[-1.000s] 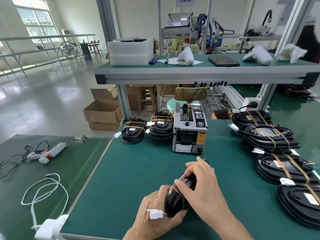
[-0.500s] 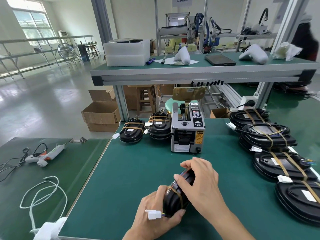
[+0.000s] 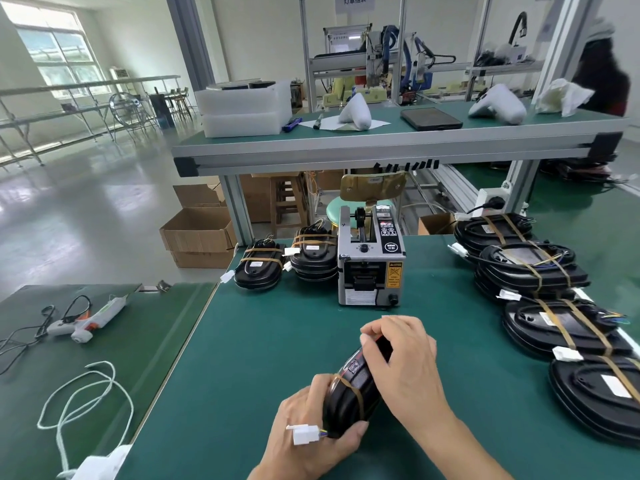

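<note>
Head cam: both hands, left (image 3: pixel 311 431) and right (image 3: pixel 401 368), gripping a black taped lamp housing (image 3: pixel 349 393) on edge over the green mat (image 3: pixel 259 358).

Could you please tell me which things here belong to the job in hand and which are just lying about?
In the job: black housing, gripped by left hand and right hand; white connector; tape dispenser; taped housings.
Lying about: glue gun; white cord; foam trays; tablet.

Bright, even daylight from window (image 3: pixel 59 53) far up-left of left hand (image 3: pixel 311 420) and right hand (image 3: pixel 405 368), blown out, glare on floor (image 3: pixel 86 202) below it. Only soft shadow under both hands. Sharp near them, softer far beyond, wide-angle bends the edges
</note>
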Demonstrator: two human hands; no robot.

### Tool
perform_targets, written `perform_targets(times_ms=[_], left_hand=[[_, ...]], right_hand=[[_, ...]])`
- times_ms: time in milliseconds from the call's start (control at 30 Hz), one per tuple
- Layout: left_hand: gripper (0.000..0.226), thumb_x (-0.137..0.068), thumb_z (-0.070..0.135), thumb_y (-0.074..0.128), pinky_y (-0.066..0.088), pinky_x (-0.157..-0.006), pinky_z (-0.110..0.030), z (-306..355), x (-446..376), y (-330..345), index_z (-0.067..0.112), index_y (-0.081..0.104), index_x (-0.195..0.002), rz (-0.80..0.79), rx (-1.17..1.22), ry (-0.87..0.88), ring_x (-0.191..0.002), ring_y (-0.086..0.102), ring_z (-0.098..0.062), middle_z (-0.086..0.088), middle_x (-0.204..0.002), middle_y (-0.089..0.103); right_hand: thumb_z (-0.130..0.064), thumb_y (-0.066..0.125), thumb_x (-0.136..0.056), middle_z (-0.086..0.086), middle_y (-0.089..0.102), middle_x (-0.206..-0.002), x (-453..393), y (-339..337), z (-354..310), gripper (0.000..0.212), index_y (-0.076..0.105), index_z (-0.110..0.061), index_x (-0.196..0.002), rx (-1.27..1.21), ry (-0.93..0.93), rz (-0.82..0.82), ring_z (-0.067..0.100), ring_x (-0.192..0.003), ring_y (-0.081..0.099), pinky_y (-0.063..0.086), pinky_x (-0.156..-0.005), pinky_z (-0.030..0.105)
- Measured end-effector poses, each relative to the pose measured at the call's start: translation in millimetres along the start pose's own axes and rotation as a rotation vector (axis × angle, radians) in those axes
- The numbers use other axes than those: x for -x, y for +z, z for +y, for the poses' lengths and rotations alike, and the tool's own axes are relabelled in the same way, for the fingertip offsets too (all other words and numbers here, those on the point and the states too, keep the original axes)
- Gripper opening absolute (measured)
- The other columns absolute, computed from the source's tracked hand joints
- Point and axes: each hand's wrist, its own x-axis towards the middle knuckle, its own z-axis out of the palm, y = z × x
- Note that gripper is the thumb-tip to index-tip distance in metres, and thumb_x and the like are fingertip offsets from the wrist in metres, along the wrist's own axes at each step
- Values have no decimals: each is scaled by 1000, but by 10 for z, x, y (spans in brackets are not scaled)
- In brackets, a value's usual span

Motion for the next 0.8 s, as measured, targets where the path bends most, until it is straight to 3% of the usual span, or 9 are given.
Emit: perform_targets(times_ms=[67, 167, 233, 300, 400, 467, 600, 700, 800], left_hand=[[58, -74, 68, 73, 42, -65, -3, 17, 2, -15, 39, 51, -118, 16, 14, 8, -77, 68, -7, 21, -83, 69], [59, -73, 73, 71, 39, -68, -1, 4, 0, -16, 46, 44, -117, 28, 25, 10, -82, 68, -7, 28, -83, 64], [61, -74, 80, 67, 45, -67, -8, 13, -9, -43, 43, 47, -118, 18, 27, 33, -81, 68, -5, 30, -83, 62], [69, -78, 88, 58, 51, -65, -19, 2, -20, -55, 34, 54, -122, 7, 33, 74, -80, 67, -2, 25, -87, 66], [61, -82, 78, 60, 55, -64, -27, 8, -23, -53, 34, 52, -125, 28, 14, 106, -79, 67, -4, 20, -87, 68], [55, -82, 68, 63, 54, -63, -24, 20, -24, -58, 38, 48, -125, 49, 0, 106, -75, 66, -4, 20, -83, 68], [54, -82, 74, 63, 49, -61, -18, 15, -23, -81, 39, 50, -120, 28, 21, 113, -71, 64, -1, 24, -81, 64], [54, -76, 75, 68, 51, -60, -21, 7, -9, -86, 38, 51, -110, 21, 19, 116, -68, 62, 0, 22, -77, 63], [49, -73, 65, 71, 54, -54, -30, 5, -10, -64, 25, 61, -100, 60, -25, 110, -61, 61, -10, 15, -72, 63]], right_hand=[[-34, 74, -92, -21, 60, -119, -46, -18, 12, 27, 66, -31, -117, -37, 49, 2, 5, -122, 47, 42, -106, 43], [-64, 73, -81, -9, 50, -142, -134, -81, 72, 78, 48, -27, -146, -62, 329, -120, 16, -138, 43, 37, -116, 43], [-80, 67, -73, -13, 60, -130, -148, -101, 94, 80, 52, -31, -134, -112, 474, -223, 17, -125, 56, 44, -111, 44], [-87, 61, -69, -17, 67, -103, -132, -103, 114, 64, 56, -33, -104, -120, 474, -231, 13, -101, 64, 50, -99, 44], [-91, 52, -69, -13, 67, -87, -171, -134, 140, 64, 55, -30, -88, -62, 430, -245, 10, -87, 63, 53, -90, 44], [-87, 53, -75, -13, 67, -89, -295, -167, 160, 61, 59, -27, -87, -23, 395, -274, 12, -88, 63, 53, -91, 43], [-59, 70, -89, -18, 69, -106, -723, -168, 100, 44, 72, -26, -119, -161, 284, -283, 3, -102, 64, 48, -90, 24], [-40, 68, -94, -5, 73, -83, -1069, -89, -19, 26, 77, -15, -95, -96, 252, -306, 16, -85, 67, 55, -83, 32], [-12, 52, -88, 11, 46, -59, -1320, 28, -62, 27, 52, -7, -61, -21, 353, -320, 29, -59, 41, 46, -60, 37]])
